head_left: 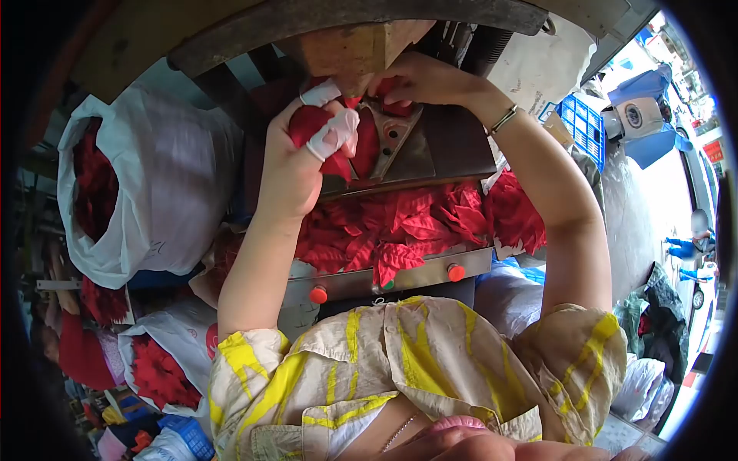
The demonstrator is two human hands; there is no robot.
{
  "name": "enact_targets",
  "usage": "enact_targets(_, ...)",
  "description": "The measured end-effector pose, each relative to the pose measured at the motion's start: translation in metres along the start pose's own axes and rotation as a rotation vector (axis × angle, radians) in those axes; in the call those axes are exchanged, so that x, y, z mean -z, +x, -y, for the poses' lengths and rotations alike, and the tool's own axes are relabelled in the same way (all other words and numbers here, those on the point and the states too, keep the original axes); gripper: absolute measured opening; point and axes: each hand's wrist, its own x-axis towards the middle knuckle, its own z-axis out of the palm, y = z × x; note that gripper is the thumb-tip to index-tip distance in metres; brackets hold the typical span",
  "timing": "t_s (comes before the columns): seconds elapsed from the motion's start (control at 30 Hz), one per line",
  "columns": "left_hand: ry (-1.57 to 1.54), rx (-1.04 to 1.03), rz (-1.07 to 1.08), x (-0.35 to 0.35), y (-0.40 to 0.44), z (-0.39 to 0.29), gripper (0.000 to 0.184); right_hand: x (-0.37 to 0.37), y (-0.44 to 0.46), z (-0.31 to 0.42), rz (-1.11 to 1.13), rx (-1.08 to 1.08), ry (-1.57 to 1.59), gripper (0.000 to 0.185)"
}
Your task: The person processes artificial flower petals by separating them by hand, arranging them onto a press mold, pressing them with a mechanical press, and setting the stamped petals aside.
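My left hand [296, 157], with white covers on some fingers, is closed around red fabric petals [311, 129] at the left side of the machine's work plate. My right hand [430, 83] reaches under the machine head [346, 50], its fingers bent onto a small red fabric piece [393, 98]. Between the hands lies a metal triangular plate [393, 137] with dark round holes. More red fabric lies against its left edge. The fingertips of my right hand are partly hidden.
Red fabric poinsettia petals [400, 219] fill a tray before me, above a metal panel with red buttons [456, 273]. White sacks [181, 177] of red pieces stand at left. A blue crate [582, 129] is at right. The machine's curved bar [354, 31] spans overhead.
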Motion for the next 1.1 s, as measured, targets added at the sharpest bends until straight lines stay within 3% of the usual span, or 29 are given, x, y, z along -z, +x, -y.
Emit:
enact_targets(0.07,0.049,0.032,-0.057,-0.001,0.008,-0.002,0.031,-0.01,-0.002,-0.013,-0.316,0.368,-0.213,0.011)
enact_targets(0.1,0.047,0.034,-0.056,0.0,0.012,-0.001,0.031,-0.01,-0.004,-0.019,-0.316,0.365,-0.213,0.011)
enact_targets(0.17,0.581,0.067,-0.361,0.008,0.023,0.0,0.028,-0.011,-0.008,-0.015,-0.303,0.216,-0.028,0.012)
enact_targets(0.2,0.98,-0.168,-0.422,0.033,0.03,0.008,0.026,-0.013,-0.01,-0.009,-0.298,0.221,-0.03,0.012)
enact_targets(0.27,1.242,-0.13,-0.444,0.049,0.027,-0.003,0.023,-0.018,-0.011,0.016,-0.402,-0.03,0.381,0.013)
enact_targets(0.3,1.377,-0.106,-0.457,0.057,0.023,-0.001,0.021,-0.02,-0.002,0.023,-0.397,-0.026,0.382,0.013)
enact_targets(0.37,1.288,-0.097,-0.469,0.058,0.013,0.005,0.021,-0.033,0.022,0.042,-0.815,0.073,0.961,0.016)
enact_targets(0.4,1.194,-0.098,-0.475,0.058,0.01,0.008,0.022,-0.035,0.037,0.05,-0.842,0.206,1.212,0.018)
enact_targets(0.47,1.159,-0.126,-0.467,0.059,0.005,0.015,0.022,-0.039,0.064,0.052,-0.838,0.358,1.428,0.019)
enact_targets(0.6,1.145,-0.17,-0.441,0.046,-0.004,0.012,0.024,-0.045,0.084,0.04,-0.807,0.509,1.612,0.023)
enact_targets(0.67,1.15,-0.219,-0.42,0.041,-0.016,0.009,0.026,-0.048,0.062,0.049,-0.875,0.389,1.434,0.025)
enact_targets(0.73,1.244,-0.204,-0.41,0.032,-0.044,0.005,0.033,-0.061,0.004,0.082,-0.963,0.119,1.055,0.02)
enact_targets(0.77,1.247,-0.442,-0.335,0.045,-0.06,0.019,0.04,-0.073,-0.023,0.093,-1.007,0.149,1.089,0.017)
enact_targets(0.83,1.207,-0.341,-0.181,0.044,-0.109,0.018,0.057,-0.11,-0.088,0.094,-1.067,0.113,1.153,0.01)
enact_targets(0.87,1.248,-0.317,-0.159,0.047,-0.132,0.029,0.061,-0.135,-0.113,0.084,-1.127,0.114,0.998,0.007)
enact_targets(0.97,1.299,-0.042,-0.099,0.052,-0.191,0.063,0.055,-0.207,-0.18,0.052,-1.165,0.015,0.548,0.005)
enact_targets(1.03,1.359,-0.023,-0.105,0.055,-0.217,0.085,0.048,-0.26,-0.199,0.022,-1.256,-0.077,0.396,0.004)
enact_targets(1.1,1.421,-0.101,-0.111,0.06,-0.229,0.104,0.046,-0.291,-0.213,-0.01,-1.203,-0.12,-0.122,0.007)
